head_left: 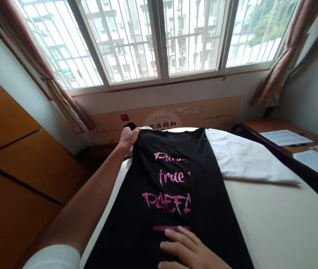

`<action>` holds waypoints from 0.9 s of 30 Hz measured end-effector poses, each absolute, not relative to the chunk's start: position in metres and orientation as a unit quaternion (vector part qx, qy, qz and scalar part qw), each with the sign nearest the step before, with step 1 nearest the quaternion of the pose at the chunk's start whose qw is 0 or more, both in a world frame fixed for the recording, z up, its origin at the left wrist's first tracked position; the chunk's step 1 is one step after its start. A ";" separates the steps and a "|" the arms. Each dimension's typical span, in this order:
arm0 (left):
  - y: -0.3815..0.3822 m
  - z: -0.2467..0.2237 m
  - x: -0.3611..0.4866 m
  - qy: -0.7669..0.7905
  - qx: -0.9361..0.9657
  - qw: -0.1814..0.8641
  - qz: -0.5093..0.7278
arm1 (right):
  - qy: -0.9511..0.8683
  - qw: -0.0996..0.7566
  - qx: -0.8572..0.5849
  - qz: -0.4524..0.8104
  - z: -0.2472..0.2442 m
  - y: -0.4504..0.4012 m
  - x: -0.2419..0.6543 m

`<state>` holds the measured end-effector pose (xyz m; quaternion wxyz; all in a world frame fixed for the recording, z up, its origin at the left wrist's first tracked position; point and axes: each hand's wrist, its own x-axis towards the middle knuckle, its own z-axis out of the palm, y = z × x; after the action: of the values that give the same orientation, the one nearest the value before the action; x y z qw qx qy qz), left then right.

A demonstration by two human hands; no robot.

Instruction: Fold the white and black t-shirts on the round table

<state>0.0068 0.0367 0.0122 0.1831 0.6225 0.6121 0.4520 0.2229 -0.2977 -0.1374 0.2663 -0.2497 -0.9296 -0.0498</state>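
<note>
A black T-shirt point(164, 198) with pink lettering lies on a white-sheeted bed point(276, 224), one side folded over so the print is cut off. My left hand point(128, 139) grips the shirt's far top corner near the collar, pinching the black cloth. My right hand point(187, 249) rests flat on the near part of the shirt, fingers spread a little and not gripping. A white garment point(248, 158) lies folded on the bed, next to the shirt's far right side and partly under it.
A wooden desk point(284, 140) with papers point(286, 137) stands at the right beyond the bed. Orange wooden wardrobe doors point(16, 149) fill the left. A barred window point(159, 41) with curtains and a printed board point(164, 119) lies ahead.
</note>
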 end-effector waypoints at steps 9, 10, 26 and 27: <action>0.050 0.051 0.177 0.519 0.773 0.238 0.277 | -0.851 0.426 -0.303 -0.052 -0.152 -0.289 0.216; 0.053 0.047 0.194 0.517 0.779 0.242 0.260 | -0.854 0.420 -0.303 -0.054 -0.154 -0.289 0.216; 0.064 -0.070 0.304 0.464 0.840 0.253 0.125 | -0.899 0.349 -0.263 -0.037 -0.170 -0.285 0.219; 0.065 -0.072 0.304 0.442 0.854 0.250 0.113 | -0.899 0.349 -0.262 -0.037 -0.171 -0.285 0.218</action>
<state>0.3036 0.0653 -0.0716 0.2502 0.8540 0.4419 0.1129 0.2185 -0.2848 -0.1714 0.3490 -0.2622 -0.8989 -0.0369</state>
